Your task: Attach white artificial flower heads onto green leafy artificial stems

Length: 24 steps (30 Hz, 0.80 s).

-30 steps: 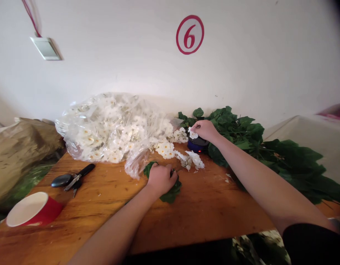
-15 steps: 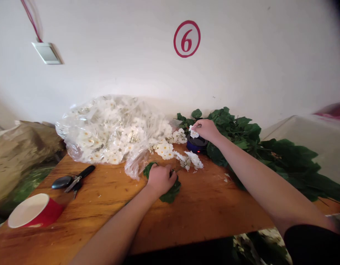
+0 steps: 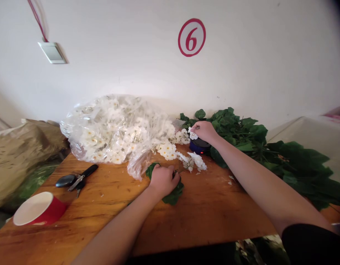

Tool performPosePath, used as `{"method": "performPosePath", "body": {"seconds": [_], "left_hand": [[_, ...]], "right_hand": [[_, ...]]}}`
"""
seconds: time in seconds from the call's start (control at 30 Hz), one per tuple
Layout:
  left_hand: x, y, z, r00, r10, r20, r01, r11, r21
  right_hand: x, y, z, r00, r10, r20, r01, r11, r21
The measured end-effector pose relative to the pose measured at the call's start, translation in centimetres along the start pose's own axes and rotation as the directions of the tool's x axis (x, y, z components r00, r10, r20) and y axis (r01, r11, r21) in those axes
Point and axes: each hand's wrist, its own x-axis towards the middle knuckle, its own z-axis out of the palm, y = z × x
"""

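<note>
My left hand (image 3: 164, 179) is closed on a green leafy stem (image 3: 172, 195) low over the wooden table (image 3: 208, 206); white blossoms (image 3: 196, 162) lie just beyond its fingers. Pinched in the fingertips of my right hand (image 3: 204, 130) is a small white flower (image 3: 192, 134). It hangs at the left edge of a round dark-blue device (image 3: 199, 146) with a red light. The underside of my left palm and its grip on the stem are partly hidden.
A clear plastic bag of white flowers (image 3: 111, 129) fills the back left. Green leaves (image 3: 241, 136) are heaped at the right. Keys with a black fob (image 3: 67, 180) and a red paper cup (image 3: 52, 210) sit at the left. Brown sacking (image 3: 26, 154) stands beyond the table's left side.
The whole view has shifted slightly, so the scene appears farther right. Against the blue device, my right hand with the white flower has moved slightly left. My left hand keeps its hold on the stem.
</note>
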Motion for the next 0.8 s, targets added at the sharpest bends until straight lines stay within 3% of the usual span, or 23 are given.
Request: {"method": "performPosePath", "body": {"seconds": [0.27, 0.47, 0.8], "left_hand": [[0.1, 0.0, 0.2, 1.000, 0.009, -0.007, -0.009, 1.000, 0.010], [0.1, 0.0, 0.2, 1.000, 0.009, -0.002, -0.009, 1.000, 0.014], [0.0, 0.0, 0.0, 1.000, 0.002, -0.009, -0.002, 1.000, 0.005]], "right_hand": [[-1.0, 0.7, -1.2, 0.997, -0.001, 0.076, 0.009, 0.995, -0.101], [-1.5, 0.7, -2.1, 0.999, 0.052, -0.011, -0.052, 0.998, -0.022], [-0.5, -0.1, -0.2, 0.993, 0.076, -0.087, -0.068, 0.994, 0.086]]}}
